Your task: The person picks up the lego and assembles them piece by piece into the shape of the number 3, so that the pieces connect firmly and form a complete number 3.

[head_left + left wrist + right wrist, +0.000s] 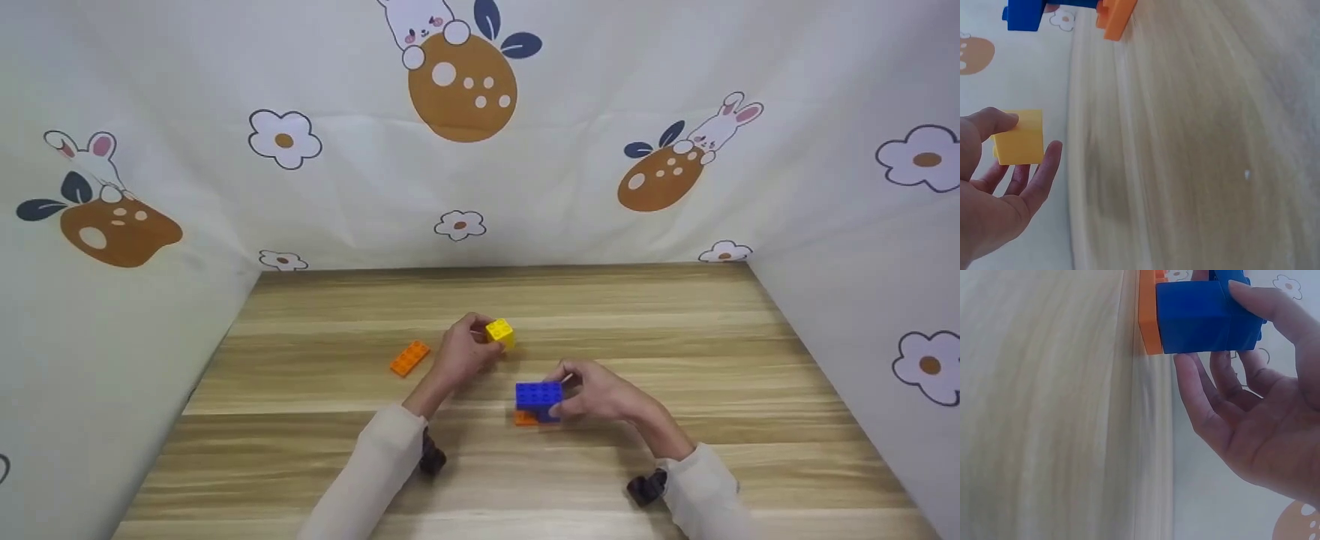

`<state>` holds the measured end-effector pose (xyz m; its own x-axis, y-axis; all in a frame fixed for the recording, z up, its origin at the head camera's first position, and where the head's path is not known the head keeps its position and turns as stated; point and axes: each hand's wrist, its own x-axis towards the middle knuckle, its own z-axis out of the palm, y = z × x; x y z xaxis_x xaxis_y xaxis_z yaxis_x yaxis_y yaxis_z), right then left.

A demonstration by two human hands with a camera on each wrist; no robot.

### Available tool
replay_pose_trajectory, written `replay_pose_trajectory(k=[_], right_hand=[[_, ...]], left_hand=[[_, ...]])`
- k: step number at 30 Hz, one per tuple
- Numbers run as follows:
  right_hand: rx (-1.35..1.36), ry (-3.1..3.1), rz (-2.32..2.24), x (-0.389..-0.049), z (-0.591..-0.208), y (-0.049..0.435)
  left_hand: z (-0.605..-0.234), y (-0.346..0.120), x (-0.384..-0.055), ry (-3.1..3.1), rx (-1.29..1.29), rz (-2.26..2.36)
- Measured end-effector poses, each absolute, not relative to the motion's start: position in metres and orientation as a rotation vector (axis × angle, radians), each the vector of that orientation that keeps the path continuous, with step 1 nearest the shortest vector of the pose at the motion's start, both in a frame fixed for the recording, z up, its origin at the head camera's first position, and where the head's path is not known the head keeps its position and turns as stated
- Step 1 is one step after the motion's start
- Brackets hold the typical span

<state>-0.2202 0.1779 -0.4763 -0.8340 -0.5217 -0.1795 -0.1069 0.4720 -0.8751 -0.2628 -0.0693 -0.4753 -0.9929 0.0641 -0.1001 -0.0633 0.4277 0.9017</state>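
Smooth, glossy plastic bricks, yellow brick [499,331] & blue brick [538,395], over matt wood-grain table [675,330]; printed cloth backdrop [570,187] behind table.

A light wooden bench [675,465] carried a flat orange brick [409,358], lying alone left of the stacked blue-on-orange bricks [537,401].

The orange brick [526,418] under the blue brick [538,395] is mostly hidden in the head view. In the left wrist view the desk [1196,169] is blurred, and the top edge cuts the blue brick.
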Motion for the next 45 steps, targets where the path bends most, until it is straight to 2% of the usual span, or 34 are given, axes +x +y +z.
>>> replay_pose_trajectory(k=[12,32,45], right_hand=[[-0.523,2.430,-1.152,-0.216,-0.476,0.176],[-0.551,2.387,-1.246,-0.216,-0.479,0.177],[-0.581,2.346,-1.272,-0.218,-0.480,0.177]], left_hand=[[-0.464,-0.063,-0.240,2.450,0.168,1.679],[-0.463,-0.049,-0.217,2.358,0.417,1.663],[-0.468,-0.040,-0.212,2.298,0.523,1.681]])
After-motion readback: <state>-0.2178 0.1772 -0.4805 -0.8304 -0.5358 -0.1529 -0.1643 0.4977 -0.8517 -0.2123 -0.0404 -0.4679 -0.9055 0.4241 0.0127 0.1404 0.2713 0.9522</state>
